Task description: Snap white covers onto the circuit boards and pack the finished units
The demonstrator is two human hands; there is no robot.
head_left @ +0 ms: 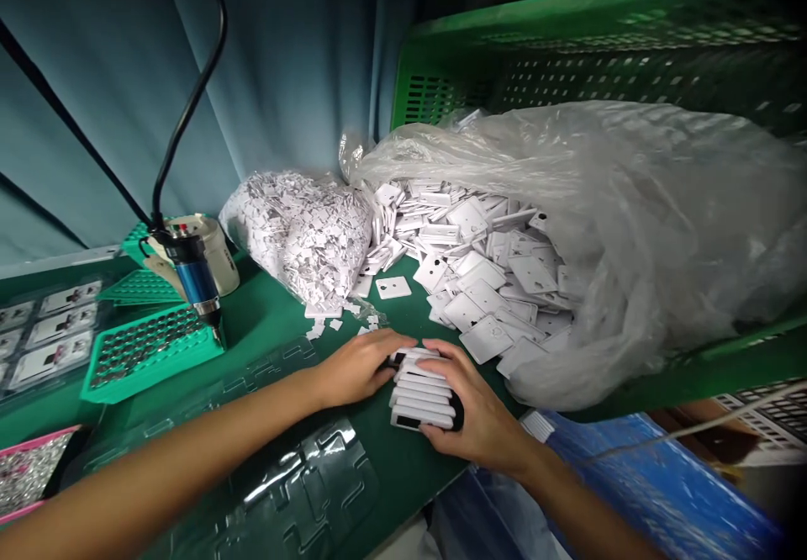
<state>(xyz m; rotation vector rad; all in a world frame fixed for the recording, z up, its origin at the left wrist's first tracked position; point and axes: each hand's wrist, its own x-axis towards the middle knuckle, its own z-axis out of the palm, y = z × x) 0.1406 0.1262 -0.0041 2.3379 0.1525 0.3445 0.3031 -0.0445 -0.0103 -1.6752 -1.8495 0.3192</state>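
A row of several white plastic covers (421,393), pressed face to face, stands at the table's front edge. My right hand (484,413) is closed around the row from the right, thumb at the near end and fingers at the far end. My left hand (356,367) lies against the row's far left corner with bent fingers, their tips partly hidden. Just beyond, a heap of loose white covers (482,270) with small holes spills from a clear plastic bag (605,207). One cover (393,287) lies flat by itself.
A bag of small white pieces (303,228) stands behind my left hand. To the left are an electric screwdriver (198,278) on a cable, a green tray of screws (151,350) and filled blister trays (56,337). Clear trays (308,484) lie in front; a green crate (435,55) stands right.
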